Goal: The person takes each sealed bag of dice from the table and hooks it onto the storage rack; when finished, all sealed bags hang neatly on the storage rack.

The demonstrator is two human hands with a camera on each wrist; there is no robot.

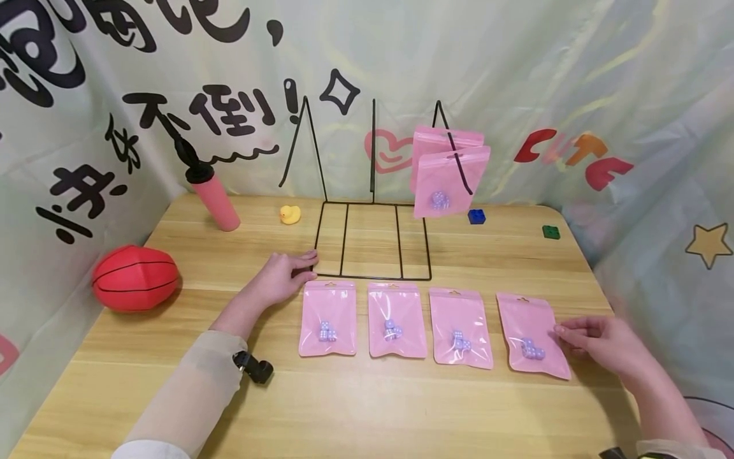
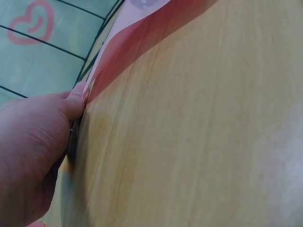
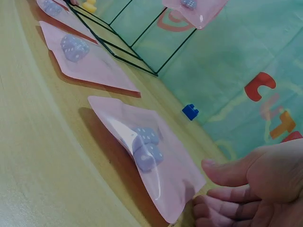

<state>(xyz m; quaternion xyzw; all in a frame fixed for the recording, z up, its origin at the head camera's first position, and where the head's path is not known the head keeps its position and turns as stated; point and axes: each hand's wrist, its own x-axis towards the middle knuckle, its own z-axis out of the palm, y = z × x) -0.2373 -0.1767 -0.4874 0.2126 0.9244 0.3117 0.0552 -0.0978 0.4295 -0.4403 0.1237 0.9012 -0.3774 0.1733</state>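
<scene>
Four pink zip bags of small purple dice lie in a row on the wooden table (image 1: 367,408). From left they are the first bag (image 1: 327,319), second (image 1: 397,320), third (image 1: 461,328) and rightmost bag (image 1: 533,344) (image 3: 156,156). Behind them stands a black wire rack (image 1: 373,278) with two more pink bags (image 1: 450,178) hanging on its right hook. My left hand (image 1: 298,264) (image 2: 33,156) rests flat at the rack's front left corner, thumb by the first bag's top corner (image 2: 128,42). My right hand (image 1: 573,335) (image 3: 222,194) touches the rightmost bag's right edge with loosely curled fingers.
A red ball (image 1: 136,278) lies at the table's left edge, and a pink pump (image 1: 212,191) stands at the back left. Also at the back are a yellow duck (image 1: 290,214), a blue brick (image 1: 476,217) (image 3: 190,111) and a green brick (image 1: 551,232). Printed cloth walls surround the table.
</scene>
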